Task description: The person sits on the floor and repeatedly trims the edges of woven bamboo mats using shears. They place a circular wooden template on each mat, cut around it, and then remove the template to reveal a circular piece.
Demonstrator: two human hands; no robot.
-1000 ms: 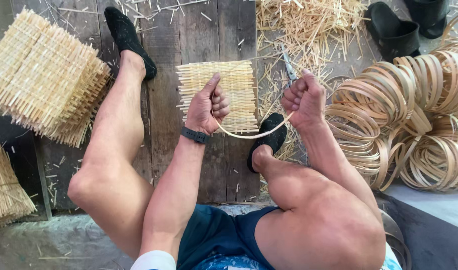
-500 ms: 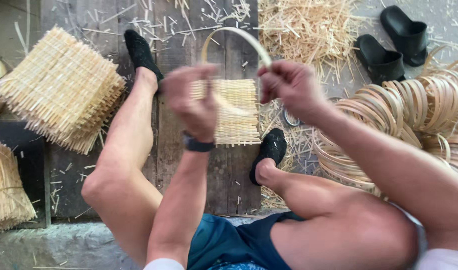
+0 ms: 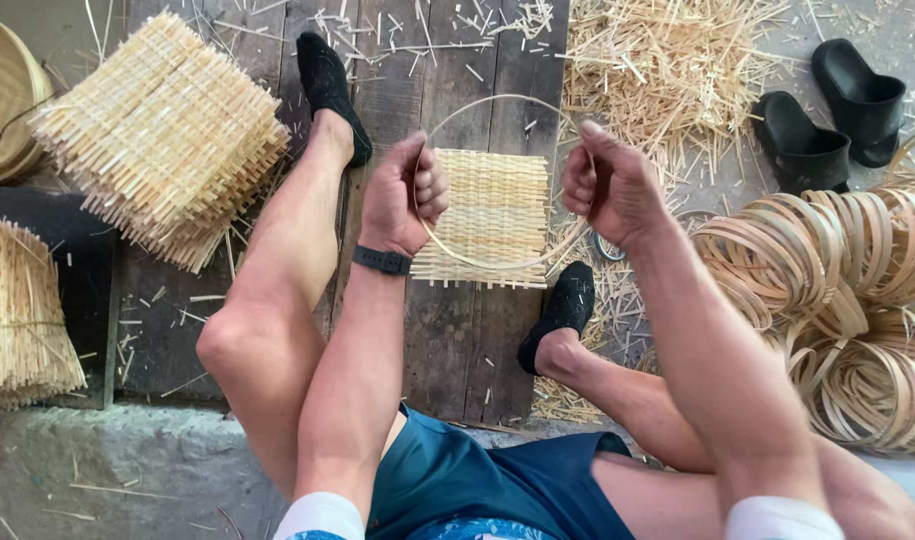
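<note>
A thin bamboo hoop (image 3: 483, 100) is held up in front of me, bent into a ring. My left hand (image 3: 406, 195) grips its left side and my right hand (image 3: 606, 185) grips its right side. Below the ring, on the wooden boards, lies a square woven bamboo mat (image 3: 490, 215), seen partly through the hoop. My bare legs stretch out to either side of the mat, with black shoes on my feet. A dark band sits on my left wrist.
A stack of woven mats (image 3: 163, 135) lies at the left, another bundle (image 3: 18, 310) at the far left edge. Several coiled bamboo hoops (image 3: 843, 300) pile up at the right. Loose bamboo splints (image 3: 668, 65) and black sandals (image 3: 828, 105) lie at the top right.
The strip first hung as a low arc under my hands beside the mat. I have raised and closed it into a full ring, with both hands now apart at its sides.
</note>
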